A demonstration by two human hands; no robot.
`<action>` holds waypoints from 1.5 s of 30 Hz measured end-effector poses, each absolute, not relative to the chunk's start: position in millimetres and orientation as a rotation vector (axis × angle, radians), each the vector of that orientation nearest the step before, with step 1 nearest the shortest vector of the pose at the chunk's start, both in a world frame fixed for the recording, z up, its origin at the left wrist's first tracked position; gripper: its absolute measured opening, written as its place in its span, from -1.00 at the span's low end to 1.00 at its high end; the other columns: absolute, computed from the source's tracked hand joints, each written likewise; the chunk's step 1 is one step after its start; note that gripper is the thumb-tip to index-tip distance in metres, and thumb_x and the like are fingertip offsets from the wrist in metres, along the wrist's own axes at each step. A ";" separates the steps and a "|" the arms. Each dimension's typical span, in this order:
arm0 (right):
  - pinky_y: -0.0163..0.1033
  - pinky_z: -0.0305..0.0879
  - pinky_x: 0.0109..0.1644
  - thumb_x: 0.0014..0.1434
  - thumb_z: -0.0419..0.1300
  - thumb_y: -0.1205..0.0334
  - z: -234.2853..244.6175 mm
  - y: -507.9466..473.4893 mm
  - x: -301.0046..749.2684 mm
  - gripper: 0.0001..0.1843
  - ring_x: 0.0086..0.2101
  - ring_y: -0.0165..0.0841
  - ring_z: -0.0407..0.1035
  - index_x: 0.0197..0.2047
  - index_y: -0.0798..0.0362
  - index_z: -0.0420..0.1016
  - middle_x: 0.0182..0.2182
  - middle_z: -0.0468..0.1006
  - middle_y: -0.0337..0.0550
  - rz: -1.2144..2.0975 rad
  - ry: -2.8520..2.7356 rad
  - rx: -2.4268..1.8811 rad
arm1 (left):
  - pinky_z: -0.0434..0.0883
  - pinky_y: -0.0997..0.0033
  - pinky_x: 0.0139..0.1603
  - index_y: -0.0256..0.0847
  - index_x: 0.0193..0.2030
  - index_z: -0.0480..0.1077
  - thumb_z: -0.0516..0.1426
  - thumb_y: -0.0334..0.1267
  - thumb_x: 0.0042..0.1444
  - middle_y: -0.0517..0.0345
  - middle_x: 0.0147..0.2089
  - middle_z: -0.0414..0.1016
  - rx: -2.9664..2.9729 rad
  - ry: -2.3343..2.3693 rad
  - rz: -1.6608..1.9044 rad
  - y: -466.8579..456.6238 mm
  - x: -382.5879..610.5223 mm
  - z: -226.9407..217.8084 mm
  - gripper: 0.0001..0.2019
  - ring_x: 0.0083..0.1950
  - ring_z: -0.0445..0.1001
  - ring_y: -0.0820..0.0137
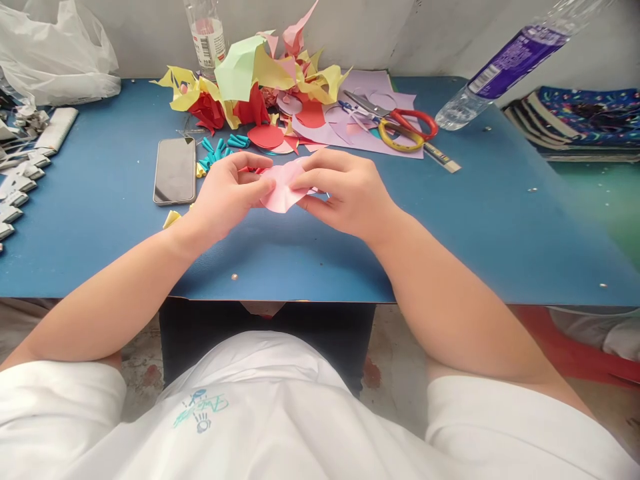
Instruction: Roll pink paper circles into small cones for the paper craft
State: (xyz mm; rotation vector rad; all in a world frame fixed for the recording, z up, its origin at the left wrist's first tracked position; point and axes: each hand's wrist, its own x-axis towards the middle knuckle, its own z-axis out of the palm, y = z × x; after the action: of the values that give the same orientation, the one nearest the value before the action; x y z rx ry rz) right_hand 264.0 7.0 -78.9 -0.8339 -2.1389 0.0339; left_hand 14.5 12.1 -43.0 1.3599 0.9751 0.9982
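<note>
A round piece of pink paper (pixel 283 192) with creases across it is held up between both hands over the blue table (pixel 300 267). My left hand (pixel 233 187) pinches its left side between thumb and fingers. On the right side, my right hand (pixel 345 190) grips the same paper, with the fingertips partly behind it. Just beyond the hands lie red paper circles (pixel 266 137) and small rolled blue papers (pixel 216 152). A yellow rolled paper (pixel 171 219) rests by my left wrist.
A phone (pixel 175 171) lies left of my hands. Behind are crumpled coloured papers (pixel 243 63), purple sheets (pixel 380 100), scissors (pixel 407 127) and a utility knife (pixel 441 157). Bottles (pixel 206 40) (pixel 515 63) stand at the back, and a plastic bag (pixel 60 57) sits far left.
</note>
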 end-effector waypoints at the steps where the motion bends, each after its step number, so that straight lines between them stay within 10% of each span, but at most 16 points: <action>1: 0.07 0.62 -0.01 0.58 0.31 0.03 -78.7 6.8 263.8 -0.84 -0.10 -0.08 0.64 -0.03 -0.22 0.73 -0.07 0.75 -0.08 0.045 -2.134 -0.847 | 0.78 -0.02 0.06 -0.13 -0.02 0.62 0.49 -0.32 0.12 0.07 -0.19 0.76 1.366 0.974 1.009 12.6 14.5 -43.8 -0.70 -0.11 0.77 0.14; 32: 0.20 0.69 0.03 0.57 0.35 -0.11 -78.0 3.0 259.6 -0.78 -0.07 -0.01 0.66 -0.12 -0.27 0.71 -0.08 0.75 -0.06 0.061 -2.012 -0.961 | 0.75 0.19 0.06 -0.15 -0.21 0.73 0.56 -0.29 0.05 0.08 -0.12 0.82 1.514 0.977 1.106 2.2 16.1 -38.7 -0.81 -0.01 0.79 0.19; 45: 0.06 0.66 -0.02 0.47 0.47 -0.07 -72.8 -7.7 256.4 -0.61 -0.24 -0.12 0.64 0.31 -0.39 0.62 -0.25 0.78 -0.27 0.239 -1.908 -0.978 | 0.77 0.05 0.16 -0.08 -0.09 0.68 0.67 -0.04 0.09 0.09 -0.09 0.78 1.549 0.852 0.999 -3.2 17.9 -32.6 -0.61 0.03 0.79 0.14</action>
State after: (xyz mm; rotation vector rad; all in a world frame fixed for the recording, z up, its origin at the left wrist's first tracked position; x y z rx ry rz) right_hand 256.4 -7.7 -72.8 -0.9781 -1.9085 0.2391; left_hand 17.9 -3.2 -32.6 1.5488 0.8522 0.9986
